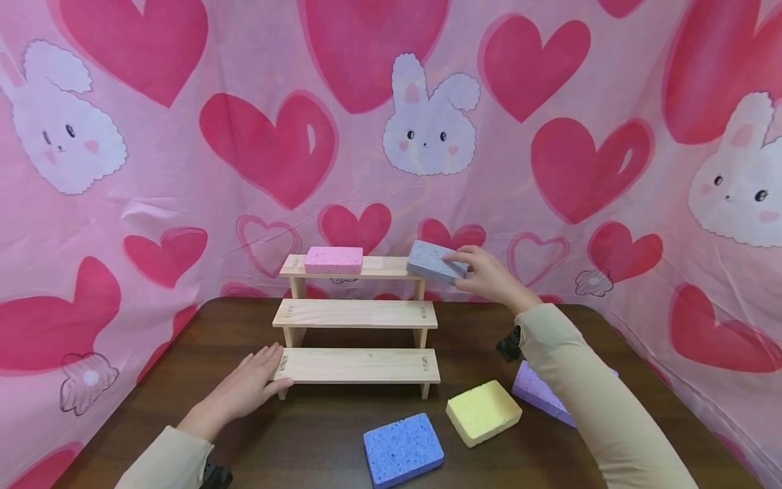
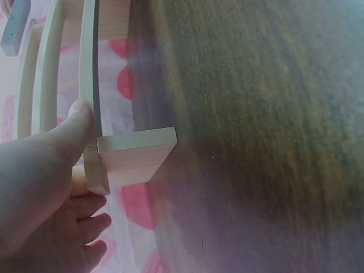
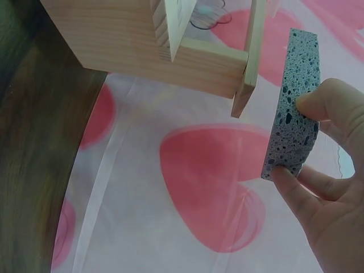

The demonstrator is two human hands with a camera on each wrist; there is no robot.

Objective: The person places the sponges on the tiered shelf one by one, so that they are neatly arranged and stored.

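Note:
A three-step wooden shelf (image 1: 360, 314) stands on the dark table. My right hand (image 1: 491, 277) pinches a grey-blue sponge (image 1: 432, 260) between thumb and fingers, tilted at the right end of the top step. In the right wrist view the pitted grey sponge (image 3: 296, 96) is apart from the plank's end. A pink sponge (image 1: 333, 259) lies on the left part of the top step. My left hand (image 1: 241, 387) grips the left end of the bottom step; the left wrist view shows its thumb (image 2: 79, 119) against the plank and the other fingers curled on the far side.
In front of the shelf lie a blue sponge (image 1: 403, 449) and a yellow sponge (image 1: 484, 412). A purple sponge (image 1: 540, 394) is partly hidden under my right sleeve. Pink cloth with hearts and rabbits (image 1: 427, 193) hangs behind the table (image 1: 244, 333) and along its sides.

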